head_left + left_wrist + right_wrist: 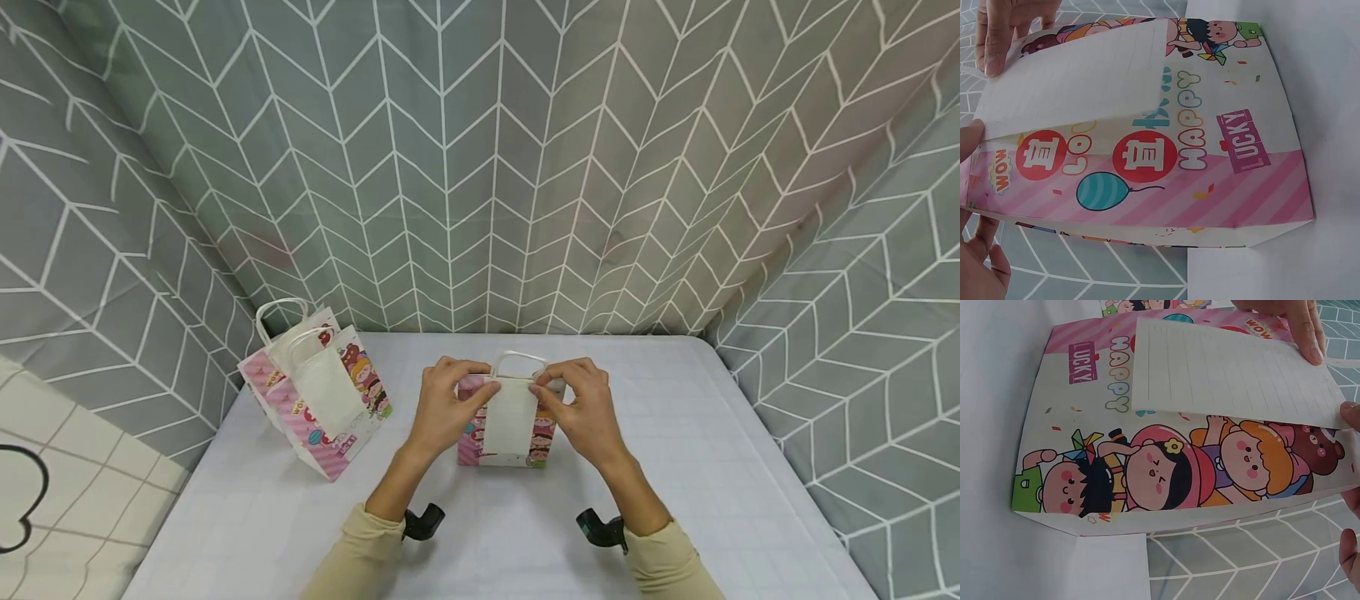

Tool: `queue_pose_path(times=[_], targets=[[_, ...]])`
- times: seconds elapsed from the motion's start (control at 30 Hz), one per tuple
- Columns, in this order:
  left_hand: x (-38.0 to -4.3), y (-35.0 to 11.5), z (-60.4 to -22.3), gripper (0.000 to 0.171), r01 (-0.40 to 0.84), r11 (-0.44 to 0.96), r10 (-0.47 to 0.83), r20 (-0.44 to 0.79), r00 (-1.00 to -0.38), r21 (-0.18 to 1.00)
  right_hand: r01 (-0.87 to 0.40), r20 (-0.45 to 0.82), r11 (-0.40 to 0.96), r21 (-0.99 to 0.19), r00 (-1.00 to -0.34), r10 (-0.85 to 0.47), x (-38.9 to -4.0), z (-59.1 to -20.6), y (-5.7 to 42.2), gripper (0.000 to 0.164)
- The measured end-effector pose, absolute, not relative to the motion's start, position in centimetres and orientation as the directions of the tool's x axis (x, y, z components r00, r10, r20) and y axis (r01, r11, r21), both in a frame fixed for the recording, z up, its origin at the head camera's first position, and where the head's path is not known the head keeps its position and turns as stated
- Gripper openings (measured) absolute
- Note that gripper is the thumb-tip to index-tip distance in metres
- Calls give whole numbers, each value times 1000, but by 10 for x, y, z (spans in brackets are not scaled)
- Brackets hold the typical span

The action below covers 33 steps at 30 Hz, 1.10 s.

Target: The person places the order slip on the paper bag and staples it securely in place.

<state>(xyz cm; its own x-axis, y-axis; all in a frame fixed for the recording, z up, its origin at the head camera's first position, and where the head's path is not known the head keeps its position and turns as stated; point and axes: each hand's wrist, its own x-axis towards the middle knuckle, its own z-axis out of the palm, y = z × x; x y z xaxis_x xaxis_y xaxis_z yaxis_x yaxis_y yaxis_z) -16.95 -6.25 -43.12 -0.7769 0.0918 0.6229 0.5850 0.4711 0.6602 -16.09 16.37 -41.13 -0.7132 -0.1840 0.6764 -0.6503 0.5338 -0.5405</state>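
A small cartoon-printed paper gift bag (468, 454) stands upright in the middle of the table, its white handle (521, 356) up. Over its front hangs a white sheet of paper (510, 421); faint lines show on the paper (1222, 369) in the right wrist view. My left hand (450, 404) pinches the bag's top edge and the sheet's upper left corner, thumb (969, 137) in front and fingers behind. At the upper right corner my right hand (583, 404) pinches in the same way, its thumb (1350, 415) on the sheet.
Two similar gift bags stand at the table's back left: a front one (378, 404) with white paper (327, 392) on its face, and one behind (258, 367). A patterned grey curtain (480, 167) surrounds the white table (675, 467).
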Motion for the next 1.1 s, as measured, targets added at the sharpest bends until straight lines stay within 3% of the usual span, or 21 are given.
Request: queue_pose_path(times=[1.1], targets=[[-168, -62, -431, 23, 540, 462, 67, 579, -812, 704, -588, 639, 539, -603, -760, -113, -162, -414, 157, 24]])
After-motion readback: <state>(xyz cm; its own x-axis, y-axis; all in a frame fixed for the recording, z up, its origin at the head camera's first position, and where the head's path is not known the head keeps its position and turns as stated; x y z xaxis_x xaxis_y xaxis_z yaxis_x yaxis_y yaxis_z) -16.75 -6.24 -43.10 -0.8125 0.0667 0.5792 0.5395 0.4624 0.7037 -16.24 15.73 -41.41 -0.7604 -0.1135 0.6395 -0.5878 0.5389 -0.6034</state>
